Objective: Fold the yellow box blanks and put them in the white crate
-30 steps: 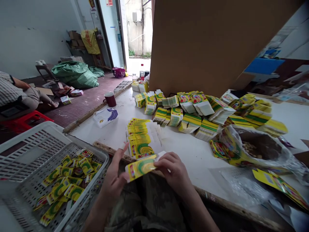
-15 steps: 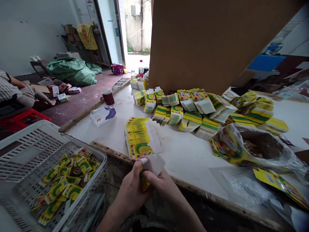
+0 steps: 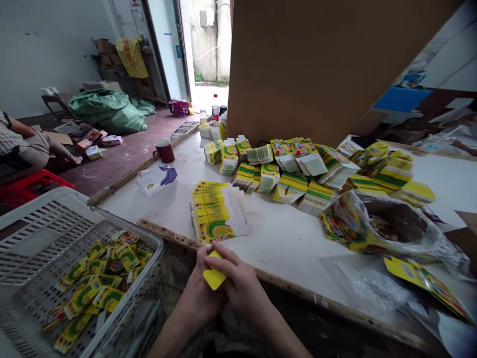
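Both my hands meet at the near edge of the white table [image 3: 290, 238]. My left hand [image 3: 199, 296] and my right hand [image 3: 240, 286] are closed together on one small yellow carton [image 3: 213, 276], whose yellow end shows between the fingers. Just beyond them a fanned stack of flat yellow-green carton blanks [image 3: 214, 211] lies on the table. At my left stands a white slotted plastic crate [image 3: 44, 233] holding several folded yellow cartons [image 3: 100, 283].
Bundles of carton blanks [image 3: 298, 174] line the table's far side before a tall cardboard sheet [image 3: 316, 64]. A clear bag of brown pieces [image 3: 395, 226] lies right. A dark red mug [image 3: 164, 150] and a white packet [image 3: 156, 179] sit left. A person sits on the floor at far left [image 3: 22, 144].
The flat carton held open between my hands a second ago has been folded up into a small block. Both hands drew together and slightly lower, at the table's edge.
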Available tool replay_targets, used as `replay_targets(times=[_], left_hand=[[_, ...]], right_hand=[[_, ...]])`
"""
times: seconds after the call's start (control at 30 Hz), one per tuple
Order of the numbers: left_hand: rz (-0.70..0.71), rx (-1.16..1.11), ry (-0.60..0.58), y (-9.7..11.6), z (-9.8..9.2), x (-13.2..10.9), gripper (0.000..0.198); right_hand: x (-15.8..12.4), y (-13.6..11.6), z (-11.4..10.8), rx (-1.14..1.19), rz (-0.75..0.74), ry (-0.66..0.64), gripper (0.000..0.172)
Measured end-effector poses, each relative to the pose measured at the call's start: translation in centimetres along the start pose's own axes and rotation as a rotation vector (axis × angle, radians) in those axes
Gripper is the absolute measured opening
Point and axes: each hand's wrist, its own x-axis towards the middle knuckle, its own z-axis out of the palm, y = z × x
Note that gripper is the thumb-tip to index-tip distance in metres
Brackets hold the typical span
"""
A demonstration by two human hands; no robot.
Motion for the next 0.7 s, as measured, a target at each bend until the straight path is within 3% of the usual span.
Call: replay_targets(times=[0.1,0.2,0.33,0.4,0.47,0.57,0.63,0.7], left_hand=[[0.011,0.161,0.031,0.8,-0.6,0.3,0.064],[0.008,0.317,-0.043,1.7,-1.9,0.8,0.052],[-0.045,0.313,-0.157,2.2,-3.1,1.0,0.060],[-0.039,0.265,-0.162,2.1,-3.2,0.9,0.064],[-0.029,0.235,-0.084,2.0,-2.9,0.8,0.063],[-0.077,0.114,0.019,2.0,-2.6,1.1,0.063],[-0.085,-0.167,0.209,2.1,-2.7,1.6,0.060],[-0.026,-0.497,0.502,2.2,-3.3,2.3,0.056]], right_hand=[[0.0,1.0,-0.9,-0.001,0.001,0.110,0.045],[-0.2,1.3,-2.3,-0.077,-0.012,-0.016,0.042],[-0.3,0.4,-4.4,-0.114,0.019,-0.204,0.030],[-0.2,-0.2,-4.9,-0.098,0.048,-0.230,0.028],[0.0,-0.3,-4.6,-0.064,0.085,-0.162,0.027],[0.9,0.8,-3.4,0.123,0.101,-0.024,0.054],[1.8,2.3,-2.7,0.163,0.131,0.067,0.064],[3.0,4.1,-2.3,0.036,0.199,0.175,0.048]])
